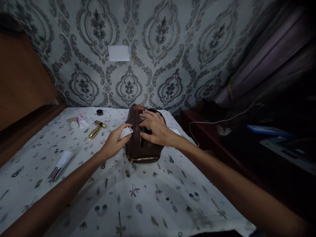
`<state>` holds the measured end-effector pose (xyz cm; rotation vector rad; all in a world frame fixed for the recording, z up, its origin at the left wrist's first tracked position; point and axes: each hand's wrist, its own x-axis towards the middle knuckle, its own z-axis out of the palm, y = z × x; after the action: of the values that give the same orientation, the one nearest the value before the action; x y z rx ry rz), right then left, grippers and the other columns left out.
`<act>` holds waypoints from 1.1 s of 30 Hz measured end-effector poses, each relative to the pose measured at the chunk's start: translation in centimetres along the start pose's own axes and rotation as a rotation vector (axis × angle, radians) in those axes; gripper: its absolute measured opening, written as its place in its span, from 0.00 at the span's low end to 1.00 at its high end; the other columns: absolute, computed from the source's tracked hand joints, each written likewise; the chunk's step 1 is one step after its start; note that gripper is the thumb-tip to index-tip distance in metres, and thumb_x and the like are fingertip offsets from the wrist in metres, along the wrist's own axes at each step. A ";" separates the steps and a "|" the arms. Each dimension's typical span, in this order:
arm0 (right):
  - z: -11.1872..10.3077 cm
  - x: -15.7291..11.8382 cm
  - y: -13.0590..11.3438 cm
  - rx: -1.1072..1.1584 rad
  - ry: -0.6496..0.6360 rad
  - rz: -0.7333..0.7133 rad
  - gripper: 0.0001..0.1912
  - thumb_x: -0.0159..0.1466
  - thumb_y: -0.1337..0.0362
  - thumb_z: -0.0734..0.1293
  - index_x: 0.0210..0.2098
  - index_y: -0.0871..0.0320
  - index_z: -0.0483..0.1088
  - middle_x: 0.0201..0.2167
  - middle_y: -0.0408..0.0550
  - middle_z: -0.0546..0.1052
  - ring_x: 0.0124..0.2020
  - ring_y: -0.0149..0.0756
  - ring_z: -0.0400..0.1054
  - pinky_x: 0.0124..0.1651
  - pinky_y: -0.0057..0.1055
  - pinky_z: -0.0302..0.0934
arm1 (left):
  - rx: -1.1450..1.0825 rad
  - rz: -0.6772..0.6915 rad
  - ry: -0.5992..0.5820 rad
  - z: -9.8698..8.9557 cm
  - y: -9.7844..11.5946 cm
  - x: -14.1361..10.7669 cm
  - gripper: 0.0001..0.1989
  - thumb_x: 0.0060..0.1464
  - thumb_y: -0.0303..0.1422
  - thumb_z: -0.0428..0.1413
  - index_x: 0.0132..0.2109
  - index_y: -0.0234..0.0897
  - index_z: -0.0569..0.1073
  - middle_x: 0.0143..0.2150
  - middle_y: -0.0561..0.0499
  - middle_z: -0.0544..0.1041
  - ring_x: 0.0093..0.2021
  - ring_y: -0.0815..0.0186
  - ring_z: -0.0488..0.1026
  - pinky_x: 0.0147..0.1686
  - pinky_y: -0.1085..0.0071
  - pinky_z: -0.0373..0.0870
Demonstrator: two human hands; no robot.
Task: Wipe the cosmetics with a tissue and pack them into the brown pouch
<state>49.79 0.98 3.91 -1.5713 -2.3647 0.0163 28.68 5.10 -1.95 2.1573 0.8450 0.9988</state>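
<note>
A brown leather bag [145,152] stands upright with its top open and a gold zipper along its lower front. My left hand [115,141] is closed on a crumpled white tissue [126,132], its fingertips against the bag's left side. Over the opening is my right hand [158,128], fingers curved and thumb apart, with nothing plainly held. The dark inside of the bag is mostly hidden by that hand.
Left of the bag, the patterned cloth [138,204] bears gold tubes [94,132], a pink-and-white tube [82,121], a small black jar [99,112] and a white-and-silver tube [60,164]. A white cable [217,122] runs at right; a papered wall [148,75] stands behind.
</note>
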 end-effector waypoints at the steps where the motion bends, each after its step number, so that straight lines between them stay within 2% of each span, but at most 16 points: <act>1: 0.1 -0.3 0.2 -0.006 0.027 0.000 0.16 0.62 0.58 0.68 0.47 0.57 0.77 0.66 0.58 0.65 0.71 0.60 0.46 0.67 0.62 0.42 | -0.001 -0.001 0.000 0.0 0.0 0.0 0.18 0.60 0.35 0.51 0.55 0.36 0.71 0.52 0.46 0.78 0.53 0.56 0.74 0.52 0.65 0.69; 5: 0.5 -1.9 1.3 0.000 0.143 -0.014 0.11 0.61 0.56 0.70 0.39 0.55 0.76 0.61 0.56 0.69 0.69 0.57 0.51 0.67 0.58 0.45 | 0.002 -0.010 -0.007 0.1 -0.2 0.0 0.17 0.60 0.35 0.51 0.55 0.36 0.72 0.51 0.47 0.79 0.50 0.57 0.75 0.50 0.65 0.70; 8: 0.7 -3.1 2.1 0.017 0.189 -0.014 0.09 0.61 0.57 0.69 0.38 0.54 0.75 0.60 0.54 0.70 0.66 0.54 0.55 0.66 0.56 0.48 | -0.005 -0.009 -0.018 0.3 -0.4 0.1 0.18 0.59 0.35 0.51 0.55 0.36 0.72 0.51 0.47 0.79 0.51 0.57 0.76 0.50 0.65 0.70; 14: 0.8 -3.8 2.3 0.060 0.206 0.017 0.09 0.61 0.60 0.68 0.39 0.55 0.75 0.58 0.56 0.70 0.62 0.52 0.61 0.63 0.52 0.54 | 0.002 -0.018 -0.011 0.6 -0.7 0.2 0.18 0.59 0.35 0.52 0.55 0.36 0.73 0.49 0.47 0.80 0.51 0.56 0.75 0.52 0.64 0.70; 20: 1.8 -3.9 2.4 0.053 0.269 0.007 0.15 0.61 0.59 0.68 0.46 0.56 0.75 0.59 0.59 0.69 0.63 0.53 0.61 0.64 0.52 0.54 | 0.023 -0.006 -0.001 0.4 -0.5 0.1 0.19 0.59 0.35 0.52 0.55 0.36 0.72 0.53 0.46 0.79 0.51 0.57 0.76 0.51 0.65 0.70; 24: 2.1 -4.0 2.4 0.051 0.291 0.022 0.14 0.63 0.54 0.67 0.44 0.55 0.75 0.58 0.58 0.70 0.62 0.53 0.62 0.63 0.52 0.55 | 0.012 0.011 -0.002 0.5 -0.8 0.1 0.19 0.59 0.34 0.52 0.55 0.36 0.72 0.53 0.46 0.79 0.52 0.56 0.76 0.53 0.63 0.70; 27: 2.2 -4.0 2.3 0.040 0.305 0.035 0.13 0.65 0.55 0.66 0.43 0.56 0.74 0.57 0.59 0.71 0.61 0.52 0.63 0.63 0.51 0.56 | 0.001 0.024 0.001 0.5 -0.8 0.1 0.19 0.58 0.33 0.52 0.55 0.37 0.72 0.55 0.45 0.79 0.55 0.56 0.75 0.55 0.61 0.70; 33: 1.5 -3.6 1.9 0.100 0.344 0.051 0.16 0.67 0.54 0.63 0.47 0.56 0.74 0.53 0.57 0.75 0.56 0.49 0.67 0.60 0.45 0.58 | 0.018 0.010 -0.018 0.2 -0.5 0.1 0.19 0.58 0.33 0.52 0.56 0.36 0.72 0.55 0.44 0.78 0.56 0.55 0.74 0.55 0.61 0.69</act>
<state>52.38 -1.24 1.30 -1.4548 -2.0283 -0.1137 28.70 5.42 -2.38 2.1844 0.8390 0.9784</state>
